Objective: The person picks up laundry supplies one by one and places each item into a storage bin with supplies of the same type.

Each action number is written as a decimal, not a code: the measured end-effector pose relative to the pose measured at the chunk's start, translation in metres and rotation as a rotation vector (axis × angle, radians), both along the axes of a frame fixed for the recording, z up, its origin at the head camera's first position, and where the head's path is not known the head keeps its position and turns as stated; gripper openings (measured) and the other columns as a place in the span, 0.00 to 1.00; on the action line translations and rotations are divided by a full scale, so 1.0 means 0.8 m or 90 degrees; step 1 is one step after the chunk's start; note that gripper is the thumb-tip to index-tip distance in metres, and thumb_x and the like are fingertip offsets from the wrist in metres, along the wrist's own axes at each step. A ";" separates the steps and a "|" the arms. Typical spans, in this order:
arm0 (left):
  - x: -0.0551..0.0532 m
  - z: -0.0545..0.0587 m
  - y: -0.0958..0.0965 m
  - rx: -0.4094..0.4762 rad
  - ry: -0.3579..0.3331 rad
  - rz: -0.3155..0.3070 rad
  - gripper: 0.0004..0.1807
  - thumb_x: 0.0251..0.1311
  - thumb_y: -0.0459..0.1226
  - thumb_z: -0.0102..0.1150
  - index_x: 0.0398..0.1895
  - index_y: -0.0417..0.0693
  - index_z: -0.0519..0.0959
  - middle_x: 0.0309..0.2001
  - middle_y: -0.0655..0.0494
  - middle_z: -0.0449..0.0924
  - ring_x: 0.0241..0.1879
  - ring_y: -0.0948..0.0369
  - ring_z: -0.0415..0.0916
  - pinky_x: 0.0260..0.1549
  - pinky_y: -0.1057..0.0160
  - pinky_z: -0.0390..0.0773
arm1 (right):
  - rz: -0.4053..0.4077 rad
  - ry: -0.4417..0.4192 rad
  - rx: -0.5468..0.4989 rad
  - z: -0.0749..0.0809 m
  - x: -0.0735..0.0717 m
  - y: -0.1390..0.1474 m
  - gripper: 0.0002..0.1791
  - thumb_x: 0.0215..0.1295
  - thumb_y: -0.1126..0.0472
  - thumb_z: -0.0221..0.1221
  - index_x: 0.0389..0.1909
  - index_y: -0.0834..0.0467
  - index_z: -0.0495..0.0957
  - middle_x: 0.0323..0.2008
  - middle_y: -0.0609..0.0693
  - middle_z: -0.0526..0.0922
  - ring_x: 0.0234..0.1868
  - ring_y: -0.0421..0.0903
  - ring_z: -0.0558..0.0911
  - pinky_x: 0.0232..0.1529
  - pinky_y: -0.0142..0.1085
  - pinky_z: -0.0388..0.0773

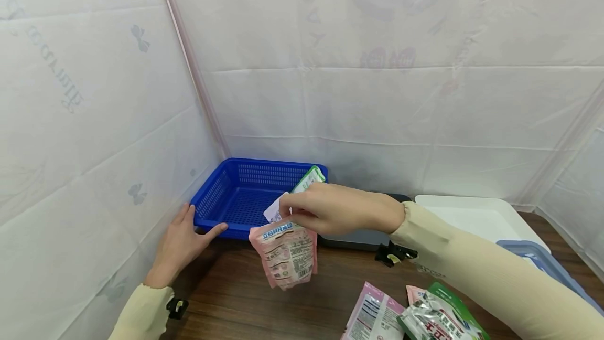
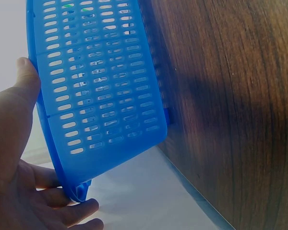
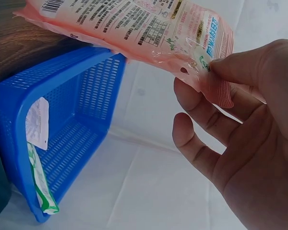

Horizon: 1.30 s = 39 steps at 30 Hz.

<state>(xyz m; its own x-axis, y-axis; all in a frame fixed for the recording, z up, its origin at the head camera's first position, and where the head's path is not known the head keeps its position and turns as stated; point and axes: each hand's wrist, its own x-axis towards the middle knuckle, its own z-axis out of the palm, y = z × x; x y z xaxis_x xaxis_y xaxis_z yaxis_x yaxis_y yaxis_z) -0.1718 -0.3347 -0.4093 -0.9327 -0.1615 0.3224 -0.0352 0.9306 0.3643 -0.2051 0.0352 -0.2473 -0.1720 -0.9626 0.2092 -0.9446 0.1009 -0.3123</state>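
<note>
Pinching the top seal of the pink pouch point(image 1: 285, 256) in the right hand point(image 1: 330, 206), thumb on one face, fingers on the other. Hanging straight below the grip, long axis near upright with a slight tilt, lower end towards the near edge of the desk point(image 1: 222, 290). Right hand much the nearer to it.

At the far-left corner of the desk, the blue basket point(image 1: 250, 201), long axis running along the far edge, mouth up. Held at its near-left corner by the left hand point(image 1: 176, 248): thumb along the near rim, fingers round the left end.

Key relation, by judgement: pouch on the near side of the basket's near rim, towards its right end; basket mouth beyond and to the left. Near rim thus between the pouch's lower end and the basket floor. Touching that wall or just apart: cannot tell.

Inside the basket, at its right end, a white packet point(image 3: 37, 122) and a green-edged packet point(image 3: 41, 179). By the desk's near edge, right of centre, a purple pouch point(image 1: 375, 316) just beside a green-and-silver packet point(image 1: 439, 319), both well apart from the basket.
</note>
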 end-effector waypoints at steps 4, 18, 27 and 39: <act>0.000 0.000 0.001 0.002 -0.004 0.001 0.65 0.57 0.70 0.62 0.74 0.20 0.55 0.73 0.19 0.52 0.68 0.24 0.57 0.62 0.29 0.63 | -0.003 0.002 -0.001 0.004 -0.003 -0.004 0.04 0.78 0.65 0.53 0.45 0.55 0.77 0.25 0.41 0.74 0.23 0.33 0.71 0.24 0.26 0.67; 0.000 0.002 0.002 0.009 -0.022 0.008 0.66 0.57 0.71 0.61 0.75 0.20 0.54 0.74 0.19 0.51 0.69 0.24 0.56 0.64 0.29 0.62 | -0.026 0.007 -0.014 0.018 -0.016 -0.015 0.06 0.78 0.66 0.53 0.45 0.56 0.78 0.26 0.42 0.75 0.20 0.33 0.67 0.23 0.27 0.68; 0.002 0.001 0.001 0.010 -0.020 0.013 0.66 0.57 0.71 0.62 0.75 0.20 0.55 0.74 0.19 0.51 0.69 0.25 0.56 0.64 0.29 0.62 | -0.020 0.003 -0.042 0.020 -0.032 -0.020 0.06 0.78 0.66 0.52 0.42 0.56 0.77 0.26 0.43 0.76 0.18 0.34 0.67 0.23 0.28 0.67; 0.002 -0.002 0.001 0.006 -0.015 0.015 0.66 0.57 0.71 0.61 0.75 0.21 0.55 0.74 0.19 0.51 0.69 0.24 0.56 0.63 0.29 0.63 | -0.055 0.009 -0.051 0.026 -0.046 -0.023 0.05 0.78 0.66 0.52 0.44 0.57 0.77 0.28 0.46 0.79 0.19 0.36 0.66 0.24 0.29 0.66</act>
<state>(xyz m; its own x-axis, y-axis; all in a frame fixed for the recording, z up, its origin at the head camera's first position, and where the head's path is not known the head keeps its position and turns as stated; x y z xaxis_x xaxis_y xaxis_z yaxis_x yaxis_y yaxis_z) -0.1700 -0.3340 -0.4107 -0.9360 -0.1863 0.2986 -0.0657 0.9260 0.3717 -0.2417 0.0166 -0.2266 -0.2505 -0.9245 0.2872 -0.9378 0.1580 -0.3091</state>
